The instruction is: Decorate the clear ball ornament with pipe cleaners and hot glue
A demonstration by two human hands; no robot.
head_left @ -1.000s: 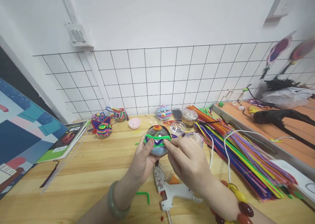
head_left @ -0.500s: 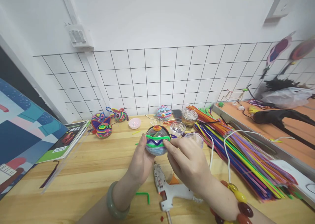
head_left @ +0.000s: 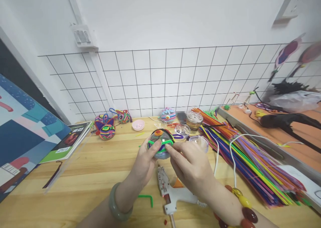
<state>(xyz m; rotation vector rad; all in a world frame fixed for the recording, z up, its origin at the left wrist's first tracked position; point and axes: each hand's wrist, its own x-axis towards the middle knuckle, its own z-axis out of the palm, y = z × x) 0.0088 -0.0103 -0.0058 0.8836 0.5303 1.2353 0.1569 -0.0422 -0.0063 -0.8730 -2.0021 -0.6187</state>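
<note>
A clear round ball wrapped in coloured pipe cleaners, with an orange disc near its top, is gripped by my left hand. The left thumb now lies across the front of the ball, over a green pipe cleaner. At the ball's right side, my right hand is closed, its fingertips pressing or pinching the green strip. A purple loop sticks out to the right of the ball. Below the hands lies a white glue gun, and left of it a bent green piece.
Bundled pipe cleaners and a white cable spread over the right side. Behind stand a pink dish, clear cups and a striped ball. Colourful wrapped ornaments and magazines lie left.
My left thumb has moved from the ball's left edge onto its front, over the green pipe cleaner. The ball has tilted slightly, and the right fingertips have shifted a little left and down.
</note>
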